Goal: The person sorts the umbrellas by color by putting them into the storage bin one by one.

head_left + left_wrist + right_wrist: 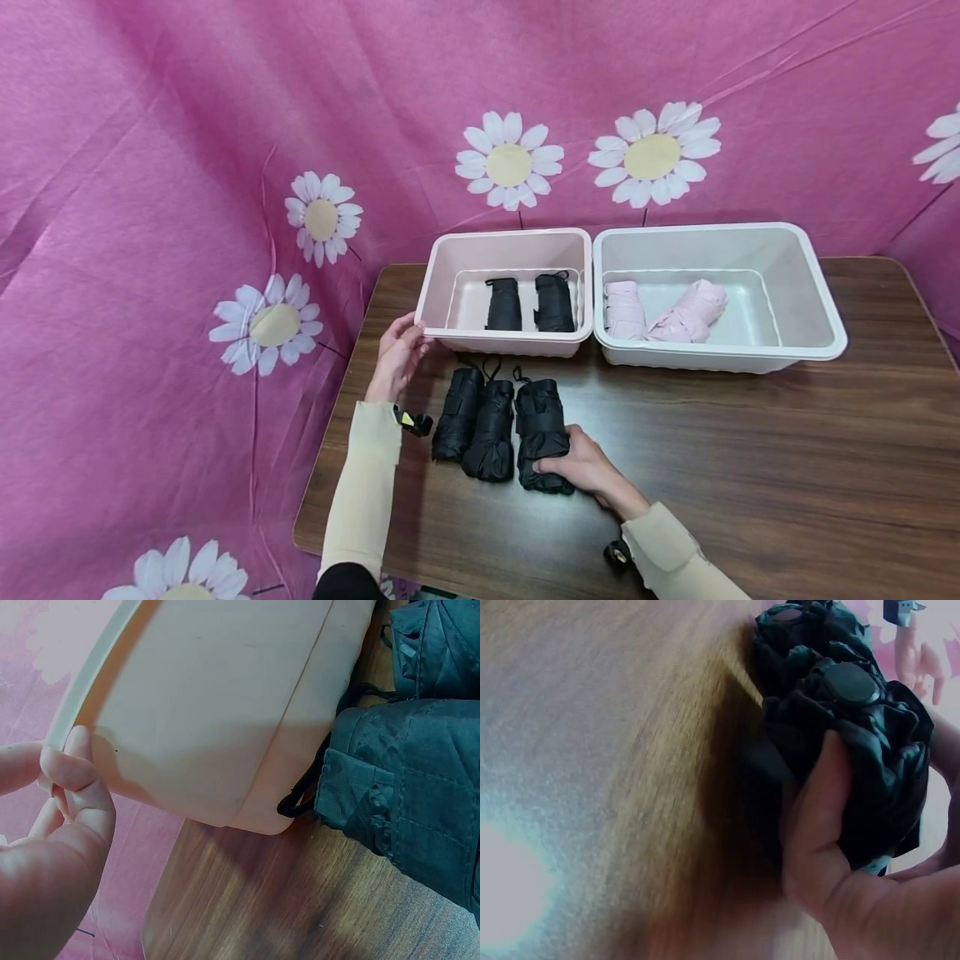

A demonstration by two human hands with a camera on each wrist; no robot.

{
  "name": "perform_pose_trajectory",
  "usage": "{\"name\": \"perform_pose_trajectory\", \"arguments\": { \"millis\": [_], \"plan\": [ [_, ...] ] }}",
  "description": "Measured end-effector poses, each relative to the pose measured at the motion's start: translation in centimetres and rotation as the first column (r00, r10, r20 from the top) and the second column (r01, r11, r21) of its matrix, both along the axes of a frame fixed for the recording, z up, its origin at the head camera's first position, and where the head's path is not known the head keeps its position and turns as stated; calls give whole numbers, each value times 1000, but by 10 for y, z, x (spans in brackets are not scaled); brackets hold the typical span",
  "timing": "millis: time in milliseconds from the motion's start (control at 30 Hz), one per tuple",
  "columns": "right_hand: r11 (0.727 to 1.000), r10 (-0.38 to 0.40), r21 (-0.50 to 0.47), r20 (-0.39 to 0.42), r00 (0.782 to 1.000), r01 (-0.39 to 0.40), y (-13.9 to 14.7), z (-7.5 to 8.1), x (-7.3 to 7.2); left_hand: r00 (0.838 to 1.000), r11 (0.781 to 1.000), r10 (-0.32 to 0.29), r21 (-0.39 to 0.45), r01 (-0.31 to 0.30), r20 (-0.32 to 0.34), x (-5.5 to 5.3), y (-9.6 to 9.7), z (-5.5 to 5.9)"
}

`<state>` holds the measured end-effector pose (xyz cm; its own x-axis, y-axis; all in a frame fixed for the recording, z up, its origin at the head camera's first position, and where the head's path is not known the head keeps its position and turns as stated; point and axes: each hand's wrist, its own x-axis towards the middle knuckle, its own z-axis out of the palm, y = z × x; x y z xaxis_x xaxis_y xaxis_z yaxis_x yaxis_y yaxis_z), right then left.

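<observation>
My right hand (588, 467) grips the lower end of a black folded umbrella (542, 412), the rightmost of three on the table. In the right wrist view its round end cap (851, 684) shows above the thumb. Two more black folded umbrellas, one on the left (457, 414) and one in the middle (491, 433), lie side by side just left of it. My left hand (397, 358) pinches the front left corner of the pale pink bin's rim (502, 334), thumb and fingers on either side of it in the left wrist view. Inside that bin lie two black folded umbrellas (555, 304).
A white bin (817, 292) stands right beside the pink one, with two pink folded umbrellas (686, 315) at its left. Both bins stand at the back of the brown wooden table (750, 450). A pink flowered cloth (405, 100) hangs behind and to the left.
</observation>
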<state>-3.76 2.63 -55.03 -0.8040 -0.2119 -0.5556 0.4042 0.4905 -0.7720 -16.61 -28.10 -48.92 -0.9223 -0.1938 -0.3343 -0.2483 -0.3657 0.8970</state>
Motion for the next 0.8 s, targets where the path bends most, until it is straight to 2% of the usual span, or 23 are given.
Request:
{"name": "perform_pose_trajectory", "arguments": {
  "millis": [267,567,800],
  "plan": [
    [986,-88,-144,13,996,89,6,0,4,1000,1000,6,28,-5,-7,1,1,2],
    [970,-83,-227,6,996,83,15,10,2,1000,1000,7,11,-7,-4,2,2,2],
    [940,-72,-334,4,997,69,22,20,0,1000,1000,8,14,-8,-12,2,3,3]
  ]
}}
